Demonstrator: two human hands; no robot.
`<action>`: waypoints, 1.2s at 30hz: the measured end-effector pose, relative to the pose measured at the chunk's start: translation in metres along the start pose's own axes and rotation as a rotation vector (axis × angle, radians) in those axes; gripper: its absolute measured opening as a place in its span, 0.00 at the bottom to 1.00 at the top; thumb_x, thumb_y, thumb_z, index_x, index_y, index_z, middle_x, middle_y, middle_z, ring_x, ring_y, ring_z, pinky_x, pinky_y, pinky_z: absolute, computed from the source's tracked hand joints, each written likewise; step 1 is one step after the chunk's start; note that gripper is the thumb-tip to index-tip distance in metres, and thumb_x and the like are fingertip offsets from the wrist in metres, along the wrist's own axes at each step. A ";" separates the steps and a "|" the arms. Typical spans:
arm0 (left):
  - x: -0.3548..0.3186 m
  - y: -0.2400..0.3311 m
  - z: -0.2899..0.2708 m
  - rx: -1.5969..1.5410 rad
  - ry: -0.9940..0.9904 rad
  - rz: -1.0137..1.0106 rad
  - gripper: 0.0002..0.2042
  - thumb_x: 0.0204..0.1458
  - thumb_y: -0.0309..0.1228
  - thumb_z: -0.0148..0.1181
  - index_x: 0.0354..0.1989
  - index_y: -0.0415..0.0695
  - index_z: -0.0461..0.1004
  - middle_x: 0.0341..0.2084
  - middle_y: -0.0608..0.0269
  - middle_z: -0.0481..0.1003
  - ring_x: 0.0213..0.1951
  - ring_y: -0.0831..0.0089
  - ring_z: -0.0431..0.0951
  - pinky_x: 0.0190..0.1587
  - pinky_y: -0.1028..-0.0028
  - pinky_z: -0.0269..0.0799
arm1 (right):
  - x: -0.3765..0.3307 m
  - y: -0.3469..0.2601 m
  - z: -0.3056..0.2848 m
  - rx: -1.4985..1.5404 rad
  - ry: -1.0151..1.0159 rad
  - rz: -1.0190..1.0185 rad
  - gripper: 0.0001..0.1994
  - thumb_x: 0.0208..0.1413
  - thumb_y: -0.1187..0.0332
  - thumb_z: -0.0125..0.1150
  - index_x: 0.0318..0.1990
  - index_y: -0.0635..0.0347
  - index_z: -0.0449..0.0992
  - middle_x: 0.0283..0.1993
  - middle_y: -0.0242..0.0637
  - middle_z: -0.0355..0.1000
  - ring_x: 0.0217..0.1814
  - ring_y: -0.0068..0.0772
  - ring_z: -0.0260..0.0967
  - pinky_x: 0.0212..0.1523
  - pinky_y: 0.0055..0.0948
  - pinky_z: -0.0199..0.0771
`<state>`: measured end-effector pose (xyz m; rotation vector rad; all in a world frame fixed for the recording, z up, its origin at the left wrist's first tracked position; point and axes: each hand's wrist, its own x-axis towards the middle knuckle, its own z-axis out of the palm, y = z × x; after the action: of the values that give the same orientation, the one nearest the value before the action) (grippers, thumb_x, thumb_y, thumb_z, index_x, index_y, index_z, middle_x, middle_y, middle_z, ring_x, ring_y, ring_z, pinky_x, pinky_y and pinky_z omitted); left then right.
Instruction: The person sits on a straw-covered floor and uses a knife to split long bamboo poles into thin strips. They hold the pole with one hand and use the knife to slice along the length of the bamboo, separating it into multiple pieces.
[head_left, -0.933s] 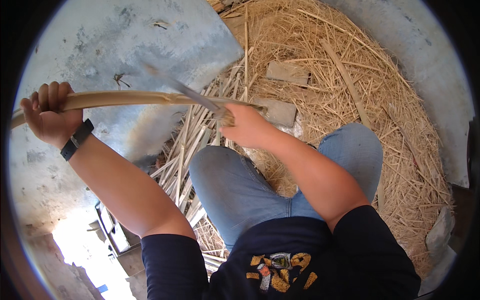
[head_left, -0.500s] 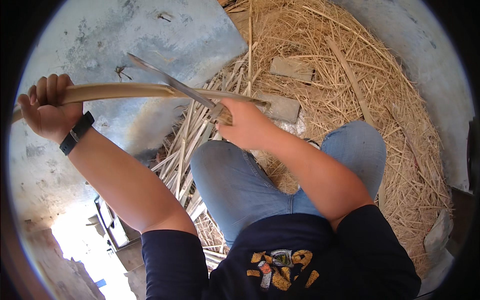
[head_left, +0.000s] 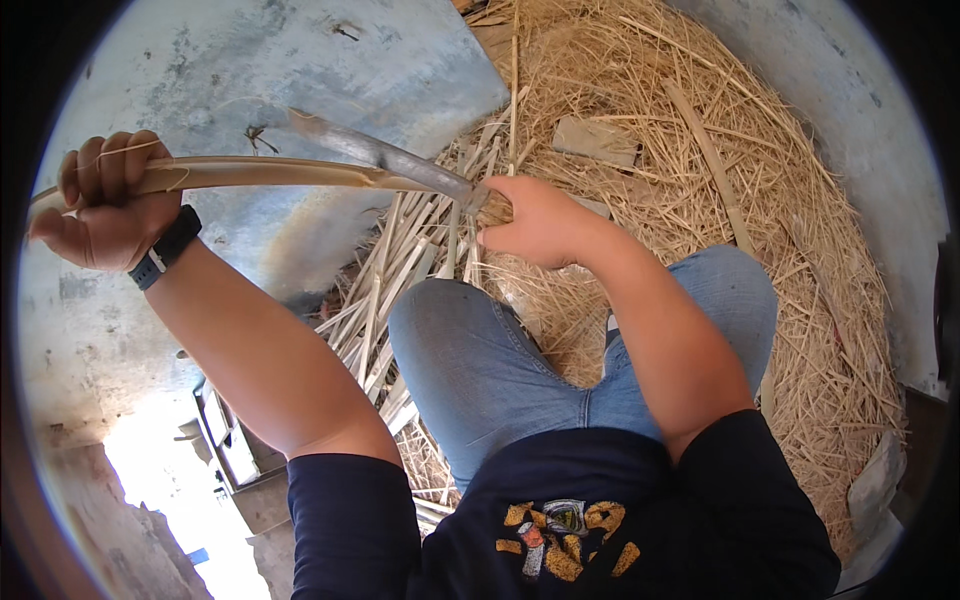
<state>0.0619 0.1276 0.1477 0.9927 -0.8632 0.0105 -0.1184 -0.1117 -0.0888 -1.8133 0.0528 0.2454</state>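
My left hand (head_left: 120,200), with a dark watch on its wrist, is closed around a long split bamboo strip (head_left: 260,172) at the left. The strip runs rightward, roughly level, toward my other hand. My right hand (head_left: 540,222) grips the short handle of a large knife (head_left: 385,157). Its blade points up and to the left, lying across the strip near the strip's right part. Whether the edge bites into the bamboo is hard to make out. The strip's far right end is hidden behind the blade and my right hand.
Pale shavings and straw-like slivers (head_left: 800,330) cover the floor to the right. Split strips (head_left: 375,290) lie piled beside my left knee. A flat brick (head_left: 597,142) and a longer bamboo piece (head_left: 712,165) rest on the shavings. A bluish wall (head_left: 330,70) stands at the upper left.
My right hand has moved right along the strip with the knife, and the blade has turned so its flat side shows more. My left hand keeps its hold, shifted slightly right and up.
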 end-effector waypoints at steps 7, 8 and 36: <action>0.006 0.007 -0.016 -0.043 -0.075 -0.058 0.28 0.29 0.55 0.81 0.16 0.58 0.62 0.10 0.81 0.55 0.15 0.83 0.48 0.23 0.78 0.48 | 0.000 0.014 0.013 -0.140 0.180 -0.141 0.26 0.51 0.68 0.62 0.58 0.68 0.70 0.37 0.55 0.76 0.39 0.49 0.76 0.41 0.40 0.75; 0.005 0.001 -0.007 -0.024 -0.063 -0.043 0.28 0.29 0.55 0.81 0.16 0.58 0.61 0.10 0.81 0.55 0.15 0.83 0.48 0.23 0.78 0.48 | 0.000 0.017 0.012 -0.134 0.189 -0.146 0.26 0.51 0.68 0.62 0.58 0.69 0.70 0.37 0.56 0.76 0.40 0.50 0.77 0.41 0.40 0.75; -0.002 -0.007 0.037 -0.004 -0.018 0.053 0.26 0.32 0.48 0.81 0.16 0.57 0.62 0.11 0.79 0.55 0.16 0.81 0.48 0.23 0.77 0.47 | -0.013 -0.004 0.025 -0.115 0.328 -0.253 0.21 0.51 0.68 0.61 0.51 0.71 0.71 0.27 0.57 0.74 0.32 0.53 0.76 0.37 0.43 0.73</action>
<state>0.0398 0.0971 0.1502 0.9670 -0.9056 0.0451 -0.1340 -0.0878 -0.0879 -1.9373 0.0393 -0.2340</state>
